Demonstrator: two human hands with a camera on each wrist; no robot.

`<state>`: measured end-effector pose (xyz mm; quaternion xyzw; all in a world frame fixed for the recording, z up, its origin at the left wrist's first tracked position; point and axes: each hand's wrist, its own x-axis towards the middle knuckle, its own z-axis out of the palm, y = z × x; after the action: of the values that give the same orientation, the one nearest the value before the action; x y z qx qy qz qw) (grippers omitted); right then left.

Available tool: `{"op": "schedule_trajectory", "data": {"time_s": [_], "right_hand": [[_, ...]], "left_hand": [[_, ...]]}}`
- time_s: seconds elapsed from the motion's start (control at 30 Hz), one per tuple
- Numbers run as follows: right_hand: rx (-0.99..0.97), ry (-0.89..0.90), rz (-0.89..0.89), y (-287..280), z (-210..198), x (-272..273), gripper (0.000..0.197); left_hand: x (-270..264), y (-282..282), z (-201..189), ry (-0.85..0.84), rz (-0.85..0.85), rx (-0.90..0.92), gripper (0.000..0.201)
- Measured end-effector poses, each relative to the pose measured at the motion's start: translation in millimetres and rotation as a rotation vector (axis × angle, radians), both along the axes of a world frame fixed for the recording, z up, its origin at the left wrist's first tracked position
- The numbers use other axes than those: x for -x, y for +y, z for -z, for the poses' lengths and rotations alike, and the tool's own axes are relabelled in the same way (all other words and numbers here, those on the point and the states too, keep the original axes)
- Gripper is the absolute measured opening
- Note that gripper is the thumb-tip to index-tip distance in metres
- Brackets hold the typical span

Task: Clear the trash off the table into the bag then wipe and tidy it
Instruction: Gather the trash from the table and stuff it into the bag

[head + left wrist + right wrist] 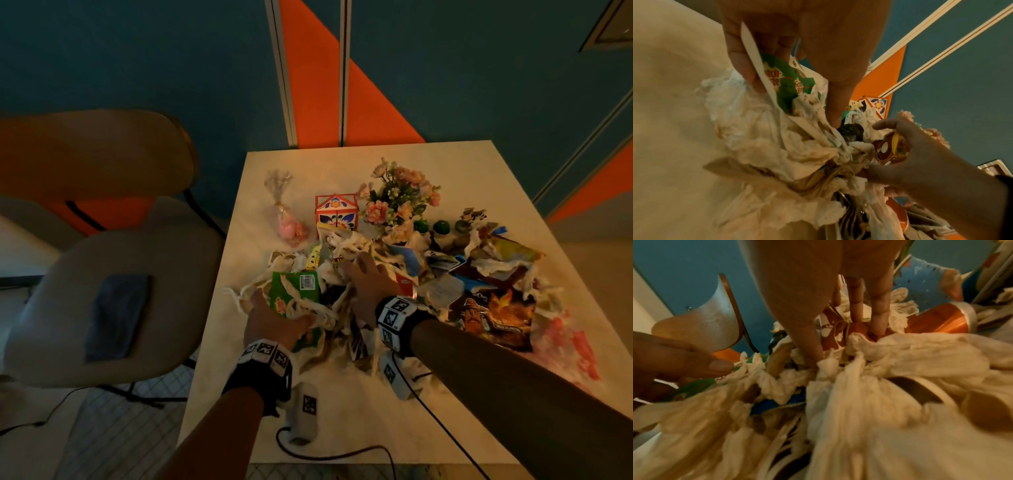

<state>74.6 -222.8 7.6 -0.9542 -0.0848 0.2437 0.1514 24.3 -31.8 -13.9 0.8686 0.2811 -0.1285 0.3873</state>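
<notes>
A heap of crumpled white tissues (310, 310) and wrappers covers the middle of the white table (342, 414). My left hand (274, 317) is at the heap's near left. Its thumb and fingers (750, 78) pinch a green Scotch-Brite package (789, 84) together with tissue (777, 146). My right hand (359, 274) reaches into the heap's centre. Its fingers (877, 318) dig down into the tissues (900, 350), and with the thumb they close round a brown printed wrapper (830, 337). No trash bag is clearly in view.
At the back of the table stand artificial flowers (397, 195), a red patterned box (337, 212) and a pink candy bag (289, 226). A dark chip bag (493, 318) and pinkish plastic (575, 346) lie on the right. To the left, a blue cloth (116, 315) lies on a chair (113, 240). Cables cross the table's front.
</notes>
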Motion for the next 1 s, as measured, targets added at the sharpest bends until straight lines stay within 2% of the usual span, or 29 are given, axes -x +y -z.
{"op": "schedule_trajectory", "data": {"time_s": [0.1, 0.3, 0.4, 0.47, 0.57, 0.67, 0.77, 0.87, 1.0], "right_hand": [[0.030, 0.004, -0.025, -0.4, 0.8, -6.2, 0.084], [0.009, -0.006, 0.009, -2.4, 1.6, -8.5, 0.078], [0.007, 0.001, 0.032, -9.9, -1.5, -10.7, 0.074], [-0.038, -0.021, 0.083, -15.2, -6.2, -11.8, 0.059], [-0.130, -0.094, 0.141, -23.2, -11.7, -14.1, 0.030], [-0.192, -0.130, 0.161, -34.0, -17.2, -16.4, 0.024], [-0.206, -0.154, 0.161, -48.9, -27.6, -14.7, 0.020], [-0.260, -0.254, 0.122, -64.9, -42.4, -9.5, 0.016], [-0.354, -0.327, 0.094, -90.5, -67.4, -6.6, 0.011]], "left_hand": [[-5.9, -5.7, -1.7, 0.015, -0.022, -0.006, 0.123], [-8.8, -3.6, 2.7, 0.079, -0.044, 0.010, 0.112], [-6.6, 0.5, -0.1, 0.088, -0.044, 0.013, 0.092], [-5.0, 3.8, -3.8, 0.085, -0.008, -0.006, 0.077], [-4.4, 8.2, -8.3, 0.070, 0.069, -0.051, 0.076], [-2.9, 8.7, -14.0, 0.068, 0.107, -0.082, 0.077], [1.1, 4.6, -18.9, 0.065, 0.154, -0.113, 0.062], [7.5, -1.5, -25.1, 0.012, 0.171, -0.148, 0.052], [20.0, -8.7, -41.9, -0.153, 0.040, -0.107, 0.041]]}}
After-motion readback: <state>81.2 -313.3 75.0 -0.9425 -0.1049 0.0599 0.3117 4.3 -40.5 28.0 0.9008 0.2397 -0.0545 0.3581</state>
